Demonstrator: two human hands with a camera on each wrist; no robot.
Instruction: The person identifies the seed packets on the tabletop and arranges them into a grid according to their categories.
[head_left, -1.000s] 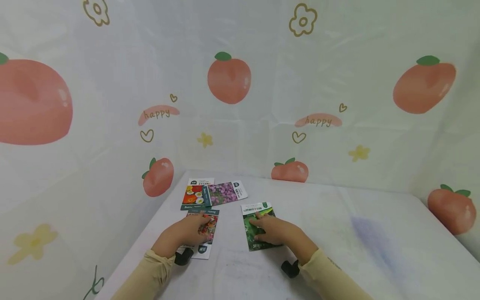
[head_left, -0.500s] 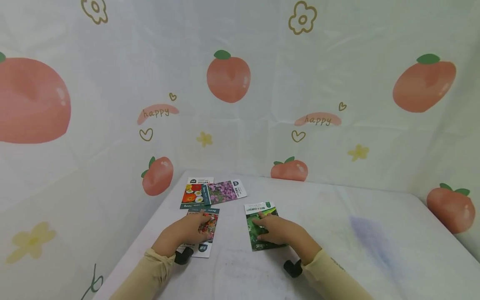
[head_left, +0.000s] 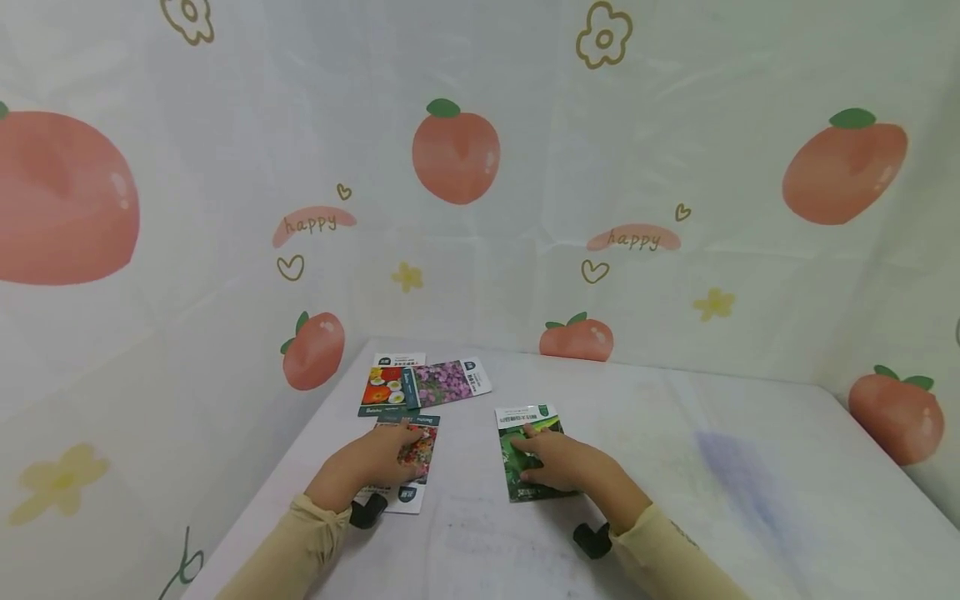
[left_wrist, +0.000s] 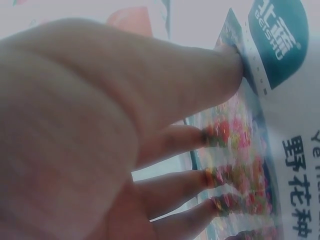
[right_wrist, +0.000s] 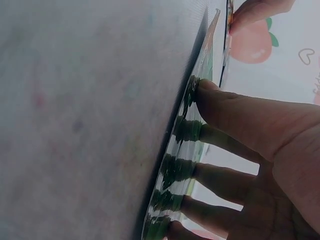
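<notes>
Fingertips of my left hand (head_left: pixel 378 460) rest on a seed packet with red and pink flowers (head_left: pixel 417 454) at the left of the table. Its white end with printed characters shows large in the left wrist view, beside the thumb (left_wrist: pixel 200 75). My right hand (head_left: pixel 566 462) presses spread fingertips on a green seed packet (head_left: pixel 517 467), which lies flat. From the right wrist view, the thumb and fingers touch the glossy green face (right_wrist: pixel 175 165) without curling round its edge. The palms hide part of both packets.
Behind the left hand lie a seed packet with orange and white flowers (head_left: pixel 384 390) and one with purple flowers (head_left: pixel 446 383) overlapping it. The white table (head_left: pixel 480 542) meets a white curtain (head_left: pixel 510 275) printed with peaches at the back and left.
The green packet has slid a little to the right under my right hand. My left hand stays on the red-flowered packet, and the two back packets lie as before.
</notes>
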